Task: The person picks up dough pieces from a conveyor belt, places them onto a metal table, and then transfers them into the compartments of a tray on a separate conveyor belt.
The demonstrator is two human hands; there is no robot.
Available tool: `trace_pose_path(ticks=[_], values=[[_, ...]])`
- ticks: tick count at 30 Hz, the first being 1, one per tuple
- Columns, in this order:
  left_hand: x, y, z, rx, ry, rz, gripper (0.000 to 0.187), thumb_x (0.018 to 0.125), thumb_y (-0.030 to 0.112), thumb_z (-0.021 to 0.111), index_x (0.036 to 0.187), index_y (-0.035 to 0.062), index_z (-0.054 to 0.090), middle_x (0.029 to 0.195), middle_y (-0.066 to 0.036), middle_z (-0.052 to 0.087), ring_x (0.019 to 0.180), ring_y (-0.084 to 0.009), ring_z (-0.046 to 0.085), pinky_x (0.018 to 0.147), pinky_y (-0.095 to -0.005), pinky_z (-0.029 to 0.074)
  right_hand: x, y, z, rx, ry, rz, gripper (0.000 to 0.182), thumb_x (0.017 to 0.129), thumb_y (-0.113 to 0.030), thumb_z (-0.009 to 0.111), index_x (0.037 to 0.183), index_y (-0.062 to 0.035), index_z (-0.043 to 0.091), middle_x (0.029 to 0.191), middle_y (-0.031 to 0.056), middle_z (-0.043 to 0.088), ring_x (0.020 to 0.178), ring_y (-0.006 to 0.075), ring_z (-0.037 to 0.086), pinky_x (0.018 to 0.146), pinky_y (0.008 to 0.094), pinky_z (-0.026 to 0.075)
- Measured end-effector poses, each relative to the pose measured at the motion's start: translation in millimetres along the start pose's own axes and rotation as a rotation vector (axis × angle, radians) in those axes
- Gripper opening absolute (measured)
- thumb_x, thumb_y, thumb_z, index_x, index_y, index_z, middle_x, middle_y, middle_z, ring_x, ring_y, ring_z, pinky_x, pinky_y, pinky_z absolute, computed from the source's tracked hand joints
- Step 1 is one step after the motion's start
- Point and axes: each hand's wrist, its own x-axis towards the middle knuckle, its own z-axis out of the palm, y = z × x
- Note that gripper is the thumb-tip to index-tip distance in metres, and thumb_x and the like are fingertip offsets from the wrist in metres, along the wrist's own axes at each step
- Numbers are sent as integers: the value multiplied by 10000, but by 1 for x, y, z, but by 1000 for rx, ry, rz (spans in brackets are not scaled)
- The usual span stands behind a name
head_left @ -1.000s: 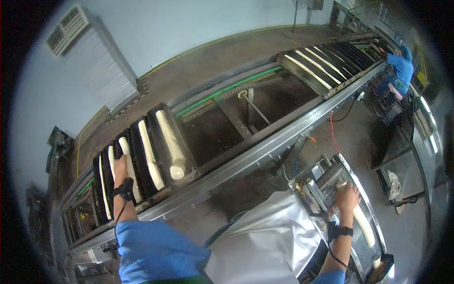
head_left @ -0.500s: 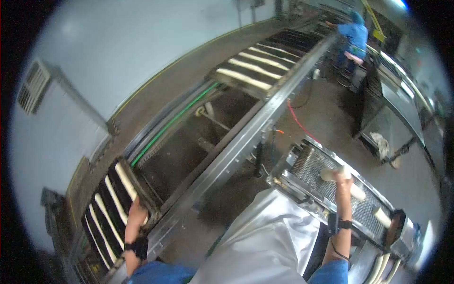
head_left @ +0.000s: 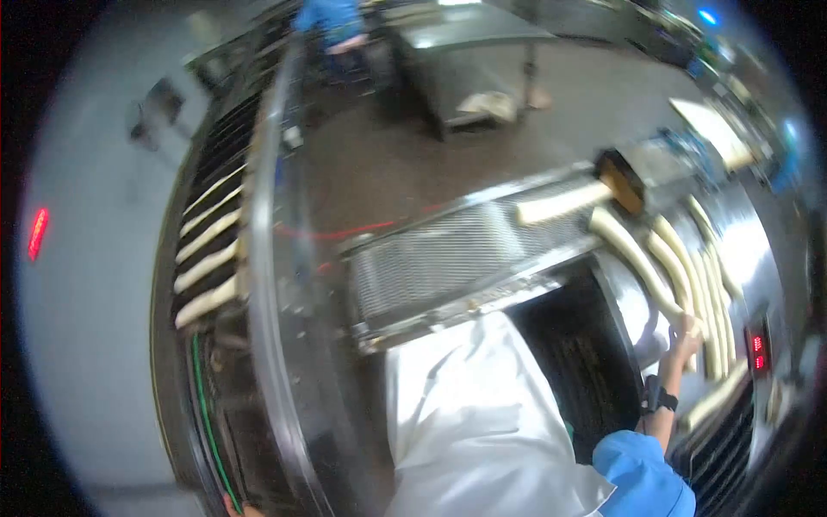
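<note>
At the right, my right hand [head_left: 687,338] is closed around the lower end of a long pale dough strip [head_left: 636,258] on the steel table [head_left: 633,314]. Several more dough strips [head_left: 708,302] lie side by side just beyond that hand. Only a small part of my left hand [head_left: 239,508] shows at the bottom left edge, beside the green-edged conveyor rail [head_left: 207,422]; its fingers are mostly cut off. Another dough piece [head_left: 560,205] lies on the mesh belt [head_left: 431,269], with one end at the machine outlet [head_left: 622,183].
A long conveyor on the left carries dark trays with dough strips [head_left: 207,258]. Its metal side rail [head_left: 265,302] runs beside me. A co-worker in blue [head_left: 332,24] stands at the far end, near a steel table [head_left: 465,39]. A red hose [head_left: 345,234] crosses the floor.
My view has swung right. My right hand has moved from dough on the mesh belt to a strip on the steel table. My left hand no longer shows on a tray of strips.
</note>
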Motion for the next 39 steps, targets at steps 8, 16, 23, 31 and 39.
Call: trace_pose_path(ticks=[8,16,23,31,39], values=[[-11,290,68,-759,-526,522,312,782,-4,539,1078,11,636,1234,-129,574,1224,-305,480,1082,-446,288,-49,-16,-105,-1231,144,-684,643,728,-417,757,1189,-27,535,1230,207,489,1218,381,396,1037,501,323],[-81,381,30,-362,-537,1068,232,794,32,575,1005,84,652,1271,-113,544,1326,-334,374,1117,-584,137,37,-72,-37,-1447,-452,-521,946,625,-511,761,1422,-167,386,1488,253,257,1393,437,175,1130,509,190],[-105,388,41,-493,-790,1038,214,760,39,618,959,90,675,1216,-117,569,1285,-357,409,1103,-570,194,76,-57,41,-1275,-632,-544,1023,539,-480,787,1438,-225,372,1469,268,269,1360,431,249,1112,502,217],[-137,532,63,-758,-776,1339,351,737,65,634,1087,50,623,1228,-187,546,1213,-404,445,1034,-491,331,49,-85,15,-1382,-735,-453,1051,499,-442,781,1443,-258,356,1353,297,388,1292,443,339,1083,534,254],[-124,591,129,-536,-884,1282,573,749,191,671,1264,-1,511,1231,-224,555,1189,-357,497,1076,-523,276,1,-102,-74,-1428,-648,-256,1071,527,-373,796,1469,-210,312,1458,295,266,1365,433,249,1121,521,237]])
